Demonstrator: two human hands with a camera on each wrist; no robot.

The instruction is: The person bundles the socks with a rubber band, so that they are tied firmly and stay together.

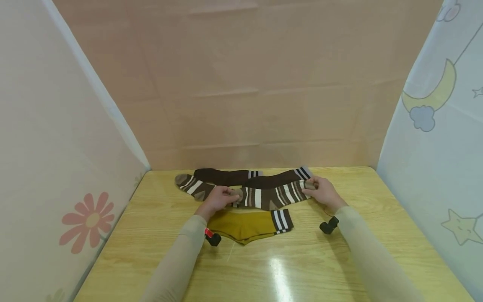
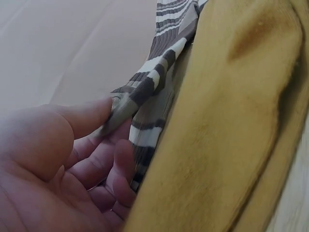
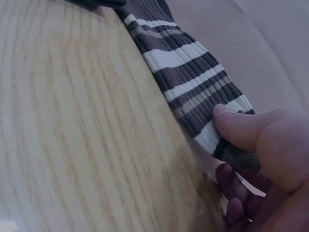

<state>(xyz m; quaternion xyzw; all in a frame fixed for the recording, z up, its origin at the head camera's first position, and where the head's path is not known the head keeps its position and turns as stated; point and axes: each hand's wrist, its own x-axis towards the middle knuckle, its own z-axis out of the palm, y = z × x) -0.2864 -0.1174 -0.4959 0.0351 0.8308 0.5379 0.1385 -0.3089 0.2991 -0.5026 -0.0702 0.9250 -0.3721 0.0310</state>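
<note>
While both hands work at the middle of the bench (image 1: 151, 235), a brown-and-white striped sock (image 1: 268, 198) stretches between them, toe to the left and cuff to the right. The left hand (image 1: 220, 197) pinches its grey-brown toe between thumb and fingers; in the left wrist view that end is raised and bent, with more striped knit below it. The right hand (image 1: 324, 193) grips the cuff, its thumb lying flat over the last white band and its fingers curled beneath.

A second striped sock (image 1: 190, 186) lies farther left, toe pointing left, its leg running out of sight behind the left hand; how much of it passes under the held sock cannot be told. Two dark brown socks rest on the far side, a left one (image 1: 222, 176) and a right one (image 1: 269, 180), each with a banded cuff at its right end. Nearest the person lie mustard socks (image 1: 241, 224), apparently a pair stacked together, with their white-striped dark cuffs to the right.

Judging by this, the step in hand is lining up the two striped socks. The next move seems to call for keeping both ends pinched, shifting the held sock leftward over its mate, and matching toe with toe.
</note>
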